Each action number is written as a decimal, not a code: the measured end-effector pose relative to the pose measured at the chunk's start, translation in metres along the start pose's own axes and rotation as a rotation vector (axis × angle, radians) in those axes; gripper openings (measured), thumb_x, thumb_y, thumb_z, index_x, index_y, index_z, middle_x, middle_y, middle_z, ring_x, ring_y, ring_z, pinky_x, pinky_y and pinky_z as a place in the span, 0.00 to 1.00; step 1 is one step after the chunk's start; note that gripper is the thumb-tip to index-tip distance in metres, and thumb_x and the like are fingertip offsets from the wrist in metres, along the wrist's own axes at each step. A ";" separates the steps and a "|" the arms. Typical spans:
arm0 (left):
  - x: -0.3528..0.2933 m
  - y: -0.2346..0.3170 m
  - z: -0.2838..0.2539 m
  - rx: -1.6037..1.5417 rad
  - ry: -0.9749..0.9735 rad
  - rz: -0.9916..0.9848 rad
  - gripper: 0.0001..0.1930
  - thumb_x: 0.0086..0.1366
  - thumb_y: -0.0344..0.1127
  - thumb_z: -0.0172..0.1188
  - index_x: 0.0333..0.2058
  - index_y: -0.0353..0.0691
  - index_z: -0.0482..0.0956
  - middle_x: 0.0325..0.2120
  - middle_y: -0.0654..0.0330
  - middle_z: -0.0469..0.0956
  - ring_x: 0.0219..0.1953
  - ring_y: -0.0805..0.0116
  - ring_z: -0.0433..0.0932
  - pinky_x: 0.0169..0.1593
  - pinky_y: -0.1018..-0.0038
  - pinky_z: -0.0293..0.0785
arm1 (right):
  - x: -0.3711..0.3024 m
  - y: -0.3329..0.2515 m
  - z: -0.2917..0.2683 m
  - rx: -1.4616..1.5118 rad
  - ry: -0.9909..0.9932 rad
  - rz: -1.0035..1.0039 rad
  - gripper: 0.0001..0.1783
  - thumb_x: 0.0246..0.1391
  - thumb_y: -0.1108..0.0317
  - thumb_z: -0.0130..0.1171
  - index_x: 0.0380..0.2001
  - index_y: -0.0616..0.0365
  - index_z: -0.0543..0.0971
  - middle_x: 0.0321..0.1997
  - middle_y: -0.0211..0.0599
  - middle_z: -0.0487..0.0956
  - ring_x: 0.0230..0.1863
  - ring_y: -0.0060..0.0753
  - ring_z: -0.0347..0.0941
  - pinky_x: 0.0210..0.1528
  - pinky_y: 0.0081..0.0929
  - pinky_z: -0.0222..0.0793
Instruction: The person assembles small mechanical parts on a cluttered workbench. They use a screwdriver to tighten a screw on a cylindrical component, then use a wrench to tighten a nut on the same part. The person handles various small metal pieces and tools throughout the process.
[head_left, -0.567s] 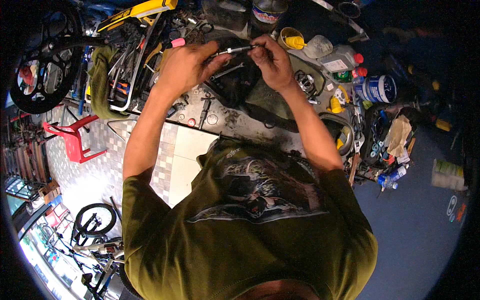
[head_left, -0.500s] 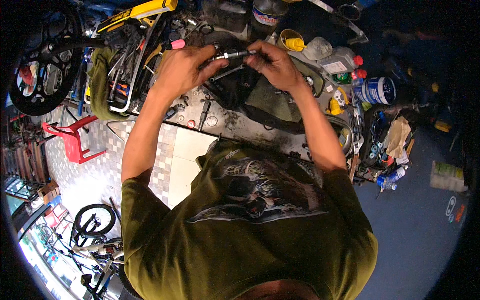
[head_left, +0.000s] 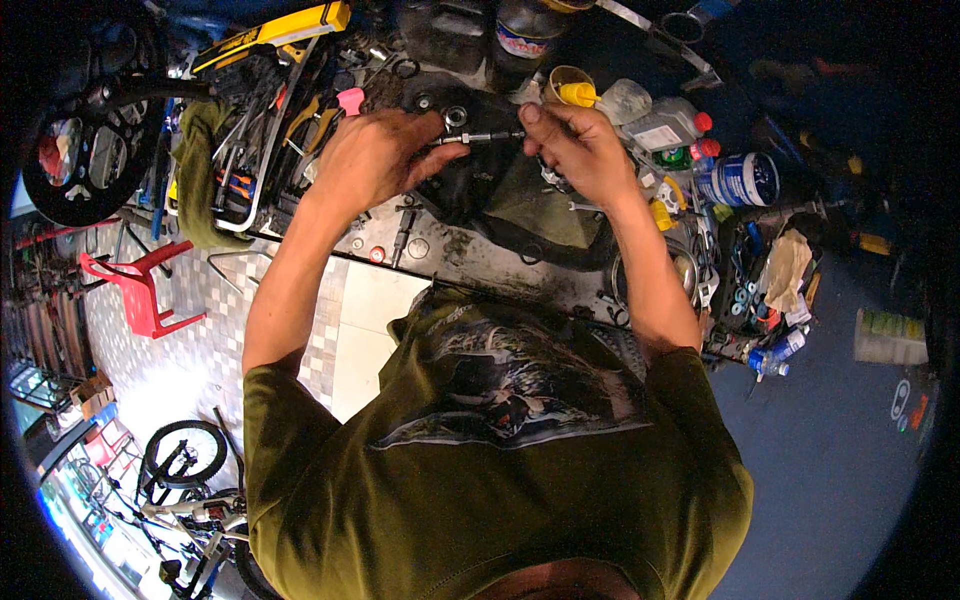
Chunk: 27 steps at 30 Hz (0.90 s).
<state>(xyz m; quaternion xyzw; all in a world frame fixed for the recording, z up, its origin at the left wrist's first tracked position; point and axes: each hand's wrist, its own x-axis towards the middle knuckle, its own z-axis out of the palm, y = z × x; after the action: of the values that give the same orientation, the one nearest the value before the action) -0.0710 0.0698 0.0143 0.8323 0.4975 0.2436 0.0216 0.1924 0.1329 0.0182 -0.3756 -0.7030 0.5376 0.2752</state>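
My left hand (head_left: 378,158) grips one end of a thin metal axle (head_left: 466,138) between thumb and fingers. A hexagonal nut-like part shows on the axle, and its dark end points to the right. At that end, my right hand (head_left: 582,152) has its thumb and fingers pinched together; whether they touch the axle is hard to tell. A small ring-shaped metal part (head_left: 455,117) shows just above the axle. Below both hands, a dark cloth (head_left: 535,215) covers part of the workbench (head_left: 450,262).
Tools crowd the left side around a green rag (head_left: 200,170). Bottles, a yellow-topped cup (head_left: 573,88) and a blue-and-white tub (head_left: 738,180) stand at the right. A red chair (head_left: 143,290) and a bicycle (head_left: 190,455) are on the left.
Both hands have come down slightly, the right one also moving right. The axle has dropped a little and sits more level, and the ring-shaped part above it is now visible.
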 end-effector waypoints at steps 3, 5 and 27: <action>0.001 0.006 -0.002 0.008 -0.011 -0.007 0.18 0.63 0.52 0.67 0.32 0.42 0.78 0.20 0.53 0.78 0.27 0.48 0.80 0.29 0.56 0.73 | -0.007 -0.004 0.006 -0.023 0.000 -0.013 0.23 0.68 0.50 0.58 0.30 0.60 0.83 0.26 0.27 0.82 0.29 0.18 0.73 0.34 0.23 0.69; 0.001 0.010 -0.001 -0.023 0.010 -0.017 0.20 0.63 0.52 0.67 0.28 0.41 0.74 0.21 0.50 0.76 0.27 0.44 0.79 0.29 0.54 0.72 | -0.010 0.000 0.006 -0.114 0.036 -0.084 0.21 0.67 0.51 0.60 0.31 0.60 0.83 0.27 0.29 0.82 0.30 0.20 0.74 0.34 0.26 0.70; -0.003 0.021 0.000 0.035 0.048 -0.003 0.18 0.64 0.52 0.66 0.30 0.43 0.75 0.21 0.53 0.78 0.28 0.48 0.80 0.30 0.55 0.72 | -0.033 -0.007 0.000 -0.333 0.173 -0.151 0.10 0.57 0.62 0.70 0.40 0.54 0.86 0.31 0.32 0.84 0.27 0.24 0.72 0.32 0.26 0.69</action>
<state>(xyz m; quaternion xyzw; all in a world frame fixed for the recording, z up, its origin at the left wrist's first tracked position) -0.0555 0.0568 0.0192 0.8256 0.5035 0.2546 -0.0046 0.2091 0.1051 0.0255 -0.4069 -0.7821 0.3574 0.3084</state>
